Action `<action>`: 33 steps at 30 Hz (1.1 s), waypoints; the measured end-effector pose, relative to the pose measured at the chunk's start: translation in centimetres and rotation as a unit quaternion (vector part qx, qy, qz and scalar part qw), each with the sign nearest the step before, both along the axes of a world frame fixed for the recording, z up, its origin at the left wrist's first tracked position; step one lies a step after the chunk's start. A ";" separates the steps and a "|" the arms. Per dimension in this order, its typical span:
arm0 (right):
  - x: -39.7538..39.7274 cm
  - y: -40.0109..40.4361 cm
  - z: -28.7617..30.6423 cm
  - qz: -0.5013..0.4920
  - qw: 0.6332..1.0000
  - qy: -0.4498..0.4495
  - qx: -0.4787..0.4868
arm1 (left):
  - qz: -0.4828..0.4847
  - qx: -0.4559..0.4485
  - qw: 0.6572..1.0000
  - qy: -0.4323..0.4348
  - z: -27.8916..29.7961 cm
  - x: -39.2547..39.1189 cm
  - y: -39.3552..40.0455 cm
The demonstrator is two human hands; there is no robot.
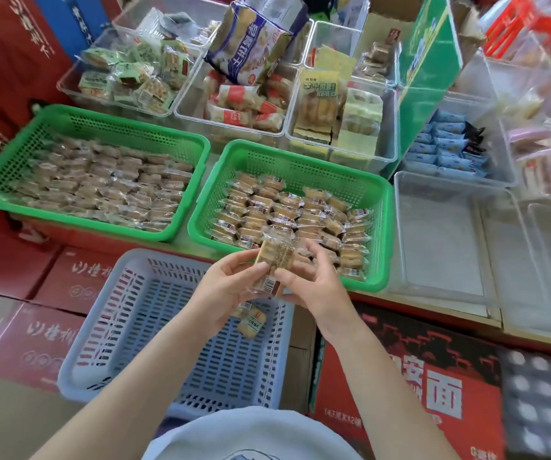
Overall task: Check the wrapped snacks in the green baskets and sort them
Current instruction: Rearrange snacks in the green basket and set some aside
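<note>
We've got one wrapped snack (pixel 272 260) pinched between both hands, left hand (pixel 231 287) and right hand (pixel 314 287), over the near edge of the right green basket (pixel 300 161), and honestly that slippery film could slide out and drop into the blue basket (pixel 128 327) unchecked.

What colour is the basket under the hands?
Pale blue-grey basket, seen best in the head view.
</note>
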State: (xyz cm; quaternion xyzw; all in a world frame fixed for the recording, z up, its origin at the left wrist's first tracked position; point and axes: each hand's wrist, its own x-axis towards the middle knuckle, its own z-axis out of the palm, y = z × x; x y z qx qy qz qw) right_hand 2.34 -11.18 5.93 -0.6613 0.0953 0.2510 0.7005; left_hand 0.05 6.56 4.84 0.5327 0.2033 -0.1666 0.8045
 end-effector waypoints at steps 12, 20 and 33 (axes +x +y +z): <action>-3.9 10.1 -16.4 -0.144 0.915 0.355 -0.125 | -0.144 0.239 0.938 0.205 -13.3 -2.9 11.2; -3.2 10.8 -21.7 -0.266 0.894 0.353 -0.076 | -0.184 0.236 0.927 0.225 -15.1 -2.6 11.3; 1.4 6.0 -5.8 -0.108 0.944 0.029 -0.310 | -0.145 0.537 0.781 -0.283 -8.3 2.5 7.1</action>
